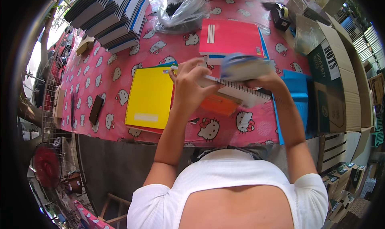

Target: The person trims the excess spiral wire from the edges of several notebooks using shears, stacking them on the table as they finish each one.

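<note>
Head view: you work with both hands over a pink cartoon-print table cover (228, 133).
Left hand: your left hand (188, 79) is clamped on the left end of a white-paged spiral notebook (254, 97), its coil slanting down to the right.
Right hand: your right hand (268, 81) is closed round a blurred blue-and-pale object (242, 67) just above the coil; its kind you cannot tell.
Orange cover: an orange cover (218, 104) shows beneath the spiral notebook; whether it is attached, you cannot tell.
Yellow notebook: a yellow notebook (149, 98) lies to your left.
Far side: a red notebook (232, 37) lies beyond your hands.
Right side: blue covers (296, 90) lie beside a cardboard box (348, 78).
</note>
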Demonstrator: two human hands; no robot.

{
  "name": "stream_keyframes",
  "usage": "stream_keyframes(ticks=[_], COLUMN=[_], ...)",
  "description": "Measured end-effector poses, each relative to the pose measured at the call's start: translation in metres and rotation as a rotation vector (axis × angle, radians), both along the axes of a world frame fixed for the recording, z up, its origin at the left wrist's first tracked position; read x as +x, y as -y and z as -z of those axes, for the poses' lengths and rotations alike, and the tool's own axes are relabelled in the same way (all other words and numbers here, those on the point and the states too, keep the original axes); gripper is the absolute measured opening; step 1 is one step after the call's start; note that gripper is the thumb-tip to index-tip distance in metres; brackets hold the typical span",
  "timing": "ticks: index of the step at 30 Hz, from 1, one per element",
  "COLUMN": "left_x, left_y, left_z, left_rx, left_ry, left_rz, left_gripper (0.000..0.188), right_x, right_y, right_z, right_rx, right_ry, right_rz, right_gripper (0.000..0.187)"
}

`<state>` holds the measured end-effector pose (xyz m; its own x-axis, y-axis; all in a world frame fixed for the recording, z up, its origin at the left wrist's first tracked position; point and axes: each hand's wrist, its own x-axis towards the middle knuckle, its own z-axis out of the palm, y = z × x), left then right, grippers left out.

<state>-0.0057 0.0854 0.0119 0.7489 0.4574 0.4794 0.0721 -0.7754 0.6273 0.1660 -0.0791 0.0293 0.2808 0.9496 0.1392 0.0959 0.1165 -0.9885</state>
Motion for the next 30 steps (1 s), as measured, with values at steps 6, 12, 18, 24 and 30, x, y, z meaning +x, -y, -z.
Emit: stream_keyframes(ticks=[6, 12, 18, 24, 30], left_x=[-0.007, -0.016, -0.015, -0.017, -0.022], left_y=[-0.010, -0.025, -0.027, -0.031, -0.038], left_z=[0.002, 0.009, 0.014, 0.022, 0.024], left_rx=[0.025, -0.021, -0.115, -0.484, -0.851], left_ry=[0.055, 0.087, 0.116, 0.198, 0.400], left_rz=[-0.153, -0.161, -0.129, -0.100, 0.038], left_gripper=[0.041, 0.043, 0.039, 0.051, 0.043], right_x=[0.010, 0.018, 0.032, 0.032, 0.008], right_y=[-0.021, -0.045, -0.056, -0.073, -0.092], right_z=[0.011, 0.022, 0.039, 0.040, 0.020], right_rx=[0.308, 0.091, -0.096, 0.079, -0.494], right_ry=[-0.338, 0.285, 0.229, 0.127, 0.917], right_rz=[-0.035, 0.024, 0.042, -0.144, 0.226], right_gripper=[0.057, 0.053, 0.056, 0.053, 0.048])
